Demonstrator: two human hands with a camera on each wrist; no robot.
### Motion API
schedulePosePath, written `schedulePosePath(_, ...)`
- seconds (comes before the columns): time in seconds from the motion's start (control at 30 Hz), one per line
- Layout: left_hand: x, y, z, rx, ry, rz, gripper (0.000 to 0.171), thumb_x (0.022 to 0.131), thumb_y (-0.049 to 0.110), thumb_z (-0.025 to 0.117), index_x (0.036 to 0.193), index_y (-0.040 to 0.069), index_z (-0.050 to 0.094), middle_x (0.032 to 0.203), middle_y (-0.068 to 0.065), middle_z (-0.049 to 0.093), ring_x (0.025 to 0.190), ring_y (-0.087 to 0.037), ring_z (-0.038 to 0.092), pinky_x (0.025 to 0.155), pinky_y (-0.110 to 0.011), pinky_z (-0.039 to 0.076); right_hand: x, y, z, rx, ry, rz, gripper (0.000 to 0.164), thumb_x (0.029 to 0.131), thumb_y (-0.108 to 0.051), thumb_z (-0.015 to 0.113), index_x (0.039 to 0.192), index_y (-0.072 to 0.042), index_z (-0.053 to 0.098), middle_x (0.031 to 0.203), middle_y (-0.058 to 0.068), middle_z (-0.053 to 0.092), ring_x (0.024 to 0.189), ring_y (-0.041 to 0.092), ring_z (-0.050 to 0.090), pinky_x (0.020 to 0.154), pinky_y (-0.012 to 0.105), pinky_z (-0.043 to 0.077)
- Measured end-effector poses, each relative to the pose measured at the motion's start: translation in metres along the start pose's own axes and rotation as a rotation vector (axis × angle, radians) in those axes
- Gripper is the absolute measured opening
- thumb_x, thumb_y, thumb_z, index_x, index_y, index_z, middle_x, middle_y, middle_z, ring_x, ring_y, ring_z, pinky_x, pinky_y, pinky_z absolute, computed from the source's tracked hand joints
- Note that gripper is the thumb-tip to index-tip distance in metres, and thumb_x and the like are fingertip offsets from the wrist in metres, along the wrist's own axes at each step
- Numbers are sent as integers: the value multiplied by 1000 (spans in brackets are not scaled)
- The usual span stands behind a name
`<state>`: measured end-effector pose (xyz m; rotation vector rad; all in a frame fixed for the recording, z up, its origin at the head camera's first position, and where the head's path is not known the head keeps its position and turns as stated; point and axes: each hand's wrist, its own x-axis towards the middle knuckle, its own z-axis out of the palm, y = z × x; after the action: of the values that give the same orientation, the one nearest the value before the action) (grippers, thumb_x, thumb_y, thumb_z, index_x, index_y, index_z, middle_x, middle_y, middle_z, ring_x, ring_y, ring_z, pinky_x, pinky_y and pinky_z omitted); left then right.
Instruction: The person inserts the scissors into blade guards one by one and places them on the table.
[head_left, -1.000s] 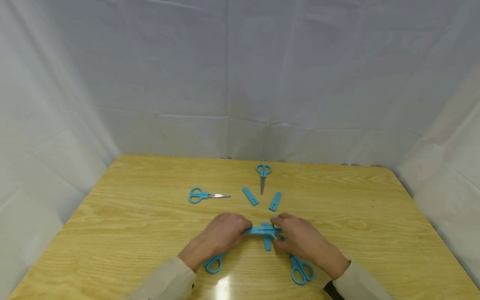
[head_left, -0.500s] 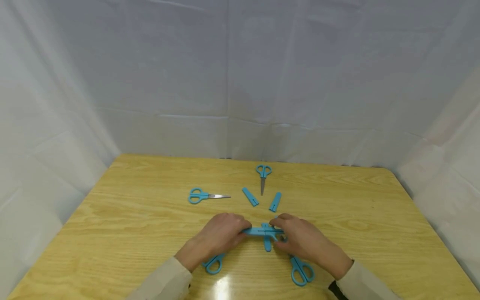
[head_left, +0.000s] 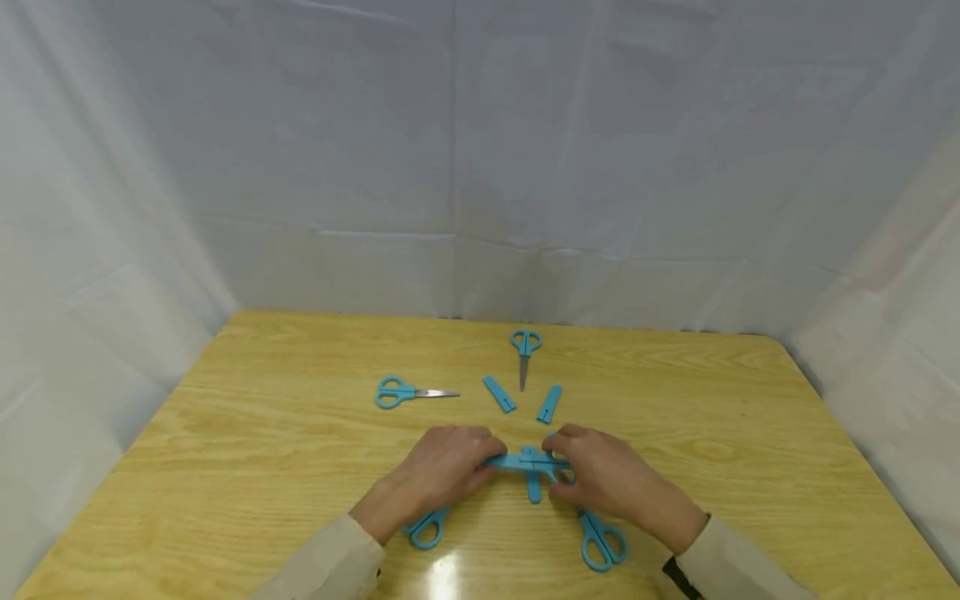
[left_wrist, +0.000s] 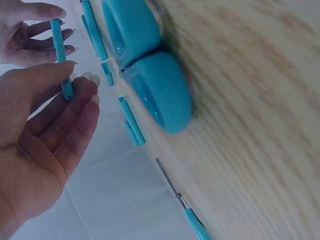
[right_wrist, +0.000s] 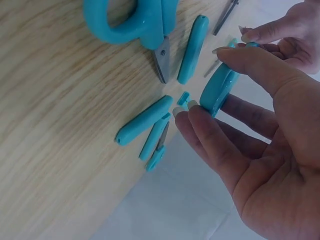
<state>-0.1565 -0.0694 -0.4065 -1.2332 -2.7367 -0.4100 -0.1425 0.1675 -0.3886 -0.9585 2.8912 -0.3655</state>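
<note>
You hold 1 pair of capped scissors (head_left: 537, 465) between your hands, level and raised over the wooden table (head_left: 285, 433), handles to the right. Your left hand (head_left: 455, 458) pinches the tip of the blue cap (head_left: 510, 462) that covers the blades, thumb against fingers. Your right hand (head_left: 603, 475) grips the handle end, its thumb and fingers close together around the rings.

Directly under your scissors lies a loose cap (head_left: 534, 490), crosswise to them; the right wrist view shows a gap between. Just beyond, 2 more caps rest on the table, a left one (head_left: 499, 395) and a right one (head_left: 549, 404), both slanted. A blue piece (head_left: 551, 433) shows partly behind your right fingers.

Around these are 4 other pairs: far scissors (head_left: 526, 343), blades toward you; side scissors (head_left: 396, 392), blades pointing right; near-left scissors (head_left: 427, 529), blades hidden by your left hand; and near-right scissors (head_left: 602, 540), whose bare blades the right wrist view shows. White sheeting (head_left: 480, 167) hangs behind.
</note>
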Motion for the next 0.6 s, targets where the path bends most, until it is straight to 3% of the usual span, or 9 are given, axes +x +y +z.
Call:
schedulePosePath(0.17,1,1,-1,18,2,-6,24,88,26,70,109,15,70,96,4,67,78,-10,63,63,-25,50,-1,2,-3,-6,-8,3,44,79,-26,78,115,-5,64,112,10,62,94,25,63,75,39,53)
schedulePosePath(0.4,-1,-6,-12,13,-69,-76,53,90,42,63,136,17,54,129,-2,57,111,-21,58,82,-38,52,-5,9,-6,-7,15,51,45,80,-26,77,117,-3,63,115,11,62,97,25,63,78,40,53)
schedulePosePath(0.6,-3,-15,-13,70,-31,-75,58,92,51,55,139,18,51,136,-8,51,119,-30,51,94,-46,44,-14,24,-8,-1,45,128,44,80,-22,78,117,-4,64,115,9,62,89,21,64,72,37,53)
